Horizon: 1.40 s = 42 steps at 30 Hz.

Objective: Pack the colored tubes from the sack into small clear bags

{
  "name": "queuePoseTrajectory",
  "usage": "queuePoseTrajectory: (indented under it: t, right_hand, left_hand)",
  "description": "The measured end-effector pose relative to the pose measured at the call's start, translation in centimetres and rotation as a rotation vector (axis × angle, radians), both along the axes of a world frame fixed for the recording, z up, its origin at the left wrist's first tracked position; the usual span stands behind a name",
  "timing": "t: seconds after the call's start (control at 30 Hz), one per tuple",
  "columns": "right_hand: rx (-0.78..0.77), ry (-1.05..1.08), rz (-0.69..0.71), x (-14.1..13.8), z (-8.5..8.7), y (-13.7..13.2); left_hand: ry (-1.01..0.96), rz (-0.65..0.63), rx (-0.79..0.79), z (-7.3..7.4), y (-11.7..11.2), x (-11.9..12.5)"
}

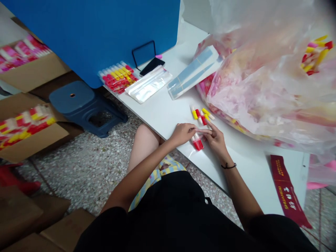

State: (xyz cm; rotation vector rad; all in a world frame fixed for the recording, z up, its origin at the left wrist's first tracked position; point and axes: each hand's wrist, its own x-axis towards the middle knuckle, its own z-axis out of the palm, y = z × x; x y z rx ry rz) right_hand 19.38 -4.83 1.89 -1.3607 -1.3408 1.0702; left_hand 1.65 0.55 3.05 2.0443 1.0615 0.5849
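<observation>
The left hand point(183, 134) and right hand point(215, 140) meet over the near edge of the white table point(252, 168), both at the top end of a clear pack point(197, 142) with red-ended tubes in it. The pack lies between them with its red ends toward the person. The left hand's fingers are bunched narrow, holding the pack's top end; the right hand's fingers are partly spread and reach across the same end, and I cannot tell whether they grip it. A dark bracelet point(229, 166) circles the right wrist. Just beyond the fingers lie a few loose tubes point(197, 113), red and white or yellow and white. Farther left on the table, clear sleeves point(148, 85) lie beside a row of filled packs point(118, 77), with a phone point(152, 65) and a black stand point(143, 46) behind them. A banded stack of long sleeves point(193, 73) rests against a big plastic sack point(252, 94), through which more coloured pieces show. A dark red strip point(285, 182), lettered SHUANGXI, lies at the table's right end. To the left, on the speckled floor point(97, 164), stands a blue stool point(72, 96), near an upper box point(39, 71) and a lower box point(36, 140) of packed tubes.
</observation>
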Motion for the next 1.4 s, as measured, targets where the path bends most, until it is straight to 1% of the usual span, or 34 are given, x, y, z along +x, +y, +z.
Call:
queuePoseTrajectory:
  t: [0.07,0.17,0.27,0.3,0.37,0.47,0.5,0.53,0.57,0.63,0.7,0.77,0.8,0.83,0.9,0.97,1.03,1.1,1.17,1.23,1.3,1.4]
  right_hand:
    - [-0.020,-0.010,0.037,-0.1,0.0,-0.1]
    - [-0.043,0.032,0.127,-0.3,0.2,-0.2]
    - [-0.089,0.051,0.234,-0.7,0.1,-0.3]
    - [-0.101,0.036,0.247,-0.9,-0.1,-0.3]
    - [-0.099,0.016,0.200,-1.3,-0.6,-0.2]
    - [-0.062,0.055,0.038,-1.7,-1.3,0.1]
    - [-0.056,0.072,0.008,-1.7,-1.4,0.2]
    - [-0.054,0.083,-0.001,-1.7,-1.3,0.2]
    - [-0.056,0.085,0.003,-1.7,-1.1,0.1]
    - [-0.043,0.050,-0.001,-1.2,-0.5,0.1]
    - [0.023,-0.081,-0.090,-0.4,0.4,0.2]
    - [0.132,-0.327,-0.209,0.7,0.9,0.7]
    - [0.181,-0.466,-0.241,1.3,1.1,1.1]
    - [0.213,-0.594,-0.241,1.7,1.1,1.6]
    - [0.236,-0.769,-0.174,2.4,0.9,2.7]
    - [0.224,-0.818,-0.110,2.7,0.9,3.5]
    - [0.170,-0.765,-0.059,2.8,1.3,3.9]
    - [0.084,-0.616,-0.041,2.7,2.1,3.7]
    - [0.047,-0.408,-0.085,2.5,2.8,3.1]
    - [0.091,-0.227,-0.138,2.1,3.0,2.3]
    - [0.147,-0.131,-0.136,1.7,2.7,1.4]
    - [0.164,-0.093,-0.137,1.2,1.6,0.0]
  left_hand:
    - [-0.008,-0.010,-0.037,0.1,0.0,0.2]
    - [-0.003,0.014,-0.059,0.1,-0.3,0.7]
    - [0.028,0.042,-0.028,0.1,-0.8,1.5]
    - [0.037,0.059,-0.007,0.1,-1.0,1.8]
    - [0.055,0.104,0.052,0.3,-1.5,2.2]
    - [0.127,0.200,0.169,0.8,-2.5,2.1]
    - [0.164,0.213,0.204,0.9,-2.9,1.8]
    - [0.202,0.199,0.231,0.9,-3.3,1.6]
    - [0.235,0.154,0.252,0.9,-3.6,1.3]
    - [0.286,0.024,0.281,0.4,-3.9,0.6]
    - [0.305,-0.062,0.308,-0.3,-3.9,0.0]
    - [0.288,-0.069,0.331,-0.9,-3.7,-0.5]
    - [0.273,-0.060,0.339,-1.2,-3.6,-0.6]
    - [0.260,-0.051,0.346,-1.4,-3.5,-0.7]
    - [0.237,-0.039,0.364,-1.6,-3.4,-0.9]
    - [0.215,-0.038,0.374,-1.6,-3.4,-0.9]
    - [0.193,-0.044,0.369,-1.6,-3.5,-1.0]
    - [0.173,-0.050,0.358,-1.5,-3.5,-1.0]
    - [0.152,-0.053,0.350,-1.5,-3.5,-1.1]
    - [0.137,-0.051,0.339,-1.4,-3.5,-1.1]
    - [0.133,-0.046,0.335,-1.4,-3.5,-1.1]
    - [0.135,-0.043,0.346,-1.3,-3.5,-1.2]
